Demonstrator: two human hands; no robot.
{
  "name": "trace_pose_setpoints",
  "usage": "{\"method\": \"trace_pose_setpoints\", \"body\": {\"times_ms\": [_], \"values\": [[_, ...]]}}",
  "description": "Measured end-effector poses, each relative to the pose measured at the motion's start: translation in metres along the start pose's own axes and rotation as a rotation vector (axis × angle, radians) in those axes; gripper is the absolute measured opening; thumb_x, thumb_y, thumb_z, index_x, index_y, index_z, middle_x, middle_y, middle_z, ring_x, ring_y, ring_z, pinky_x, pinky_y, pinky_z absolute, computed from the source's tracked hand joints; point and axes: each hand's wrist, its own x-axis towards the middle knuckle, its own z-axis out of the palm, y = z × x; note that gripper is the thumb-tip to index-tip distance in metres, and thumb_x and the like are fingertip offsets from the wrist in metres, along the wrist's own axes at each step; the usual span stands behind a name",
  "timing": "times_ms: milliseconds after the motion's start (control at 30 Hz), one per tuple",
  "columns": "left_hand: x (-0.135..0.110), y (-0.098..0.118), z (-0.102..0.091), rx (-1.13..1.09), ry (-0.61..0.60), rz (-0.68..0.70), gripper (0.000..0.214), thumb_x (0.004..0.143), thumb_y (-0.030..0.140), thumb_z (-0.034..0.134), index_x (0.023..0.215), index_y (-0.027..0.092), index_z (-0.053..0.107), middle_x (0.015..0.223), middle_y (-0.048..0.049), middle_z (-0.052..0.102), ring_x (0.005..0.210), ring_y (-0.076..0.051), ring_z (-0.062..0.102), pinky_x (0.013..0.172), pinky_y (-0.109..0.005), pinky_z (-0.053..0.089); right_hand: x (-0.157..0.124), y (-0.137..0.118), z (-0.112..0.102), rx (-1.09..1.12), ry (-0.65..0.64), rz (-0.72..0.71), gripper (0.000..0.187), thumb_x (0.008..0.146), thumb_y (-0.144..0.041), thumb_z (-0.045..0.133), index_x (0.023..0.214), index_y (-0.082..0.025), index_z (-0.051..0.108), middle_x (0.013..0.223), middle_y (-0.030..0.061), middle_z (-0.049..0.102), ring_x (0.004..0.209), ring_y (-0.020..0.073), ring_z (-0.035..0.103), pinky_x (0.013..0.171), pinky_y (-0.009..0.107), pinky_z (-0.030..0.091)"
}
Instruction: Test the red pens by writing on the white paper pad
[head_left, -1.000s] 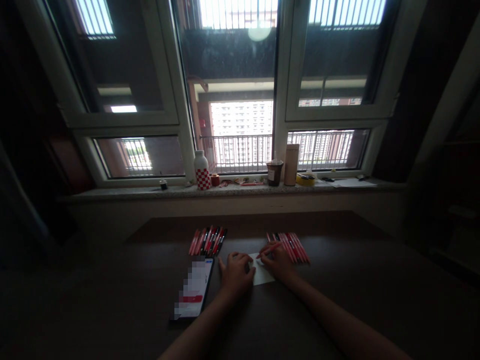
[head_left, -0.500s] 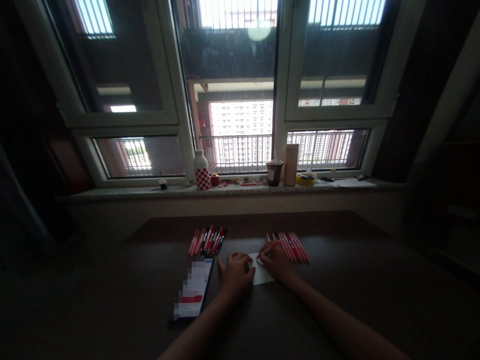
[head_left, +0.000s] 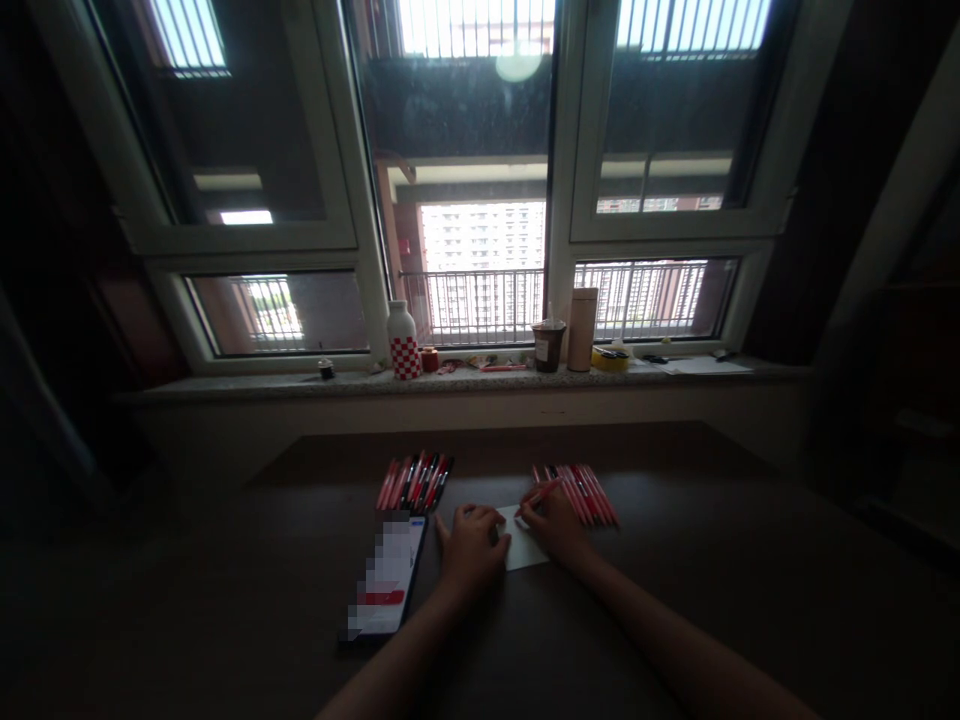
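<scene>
A small white slip of paper (head_left: 526,551) lies on the dark table (head_left: 675,520) between my hands. My right hand (head_left: 553,522) is closed round a red pen (head_left: 541,494), its tip down on the paper's far edge. My left hand (head_left: 471,547) rests on the paper's left side with the fingers curled, holding it down. A row of red pens (head_left: 587,490) lies just right of my right hand. Another row of red and black pens (head_left: 416,481) lies beyond my left hand.
A phone (head_left: 388,576) with a lit screen lies left of my left hand. On the window sill (head_left: 225,383) stand a red-checked white bottle (head_left: 405,342), a dark cup (head_left: 549,345), a tall beige flask (head_left: 583,329) and a yellow roll (head_left: 611,358).
Almost nothing has moved; the pen in my right hand has shifted very slightly over the paper.
</scene>
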Motion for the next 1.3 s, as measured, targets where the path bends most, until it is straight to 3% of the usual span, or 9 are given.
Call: {"method": "trace_pose_setpoints", "body": {"times_ms": [767, 1000, 1300], "values": [[-0.0014, 0.0064, -0.0083, 0.05, -0.064, -0.031, 0.025, 0.079, 0.038, 0.054, 0.1, 0.031, 0.064, 0.12, -0.0014, 0.064, 0.122, -0.028, 0.041, 0.106, -0.069, 0.004, -0.0003, -0.0007, -0.0016, 0.001, 0.025, 0.037, 0.009, 0.071, -0.021, 0.055, 0.071, -0.017, 0.063, 0.084, 0.0071, 0.062, 0.081, 0.0203, 0.056, 0.075, 0.031, 0.043], [-0.001, 0.0034, -0.0036, 0.018, -0.01, -0.019, 0.021, 0.078, 0.036, 0.056, 0.096, 0.031, 0.065, 0.116, -0.0004, 0.065, 0.12, -0.028, 0.043, 0.105, -0.07, 0.005, -0.0004, 0.0002, -0.0018, -0.034, 0.041, 0.066, 0.01, 0.07, -0.021, 0.055, 0.071, -0.017, 0.064, 0.083, 0.0075, 0.061, 0.08, 0.0204, 0.055, 0.072, 0.03, 0.043], [-0.0012, 0.0037, -0.0053, 0.047, -0.036, -0.022, 0.023, 0.079, 0.038, 0.055, 0.099, 0.031, 0.065, 0.118, -0.0011, 0.064, 0.122, -0.029, 0.041, 0.105, -0.069, 0.007, -0.001, -0.0019, -0.0045, -0.026, 0.049, 0.045, 0.012, 0.075, -0.025, 0.055, 0.071, -0.018, 0.064, 0.082, 0.0068, 0.063, 0.081, 0.0207, 0.056, 0.075, 0.03, 0.042]]}}
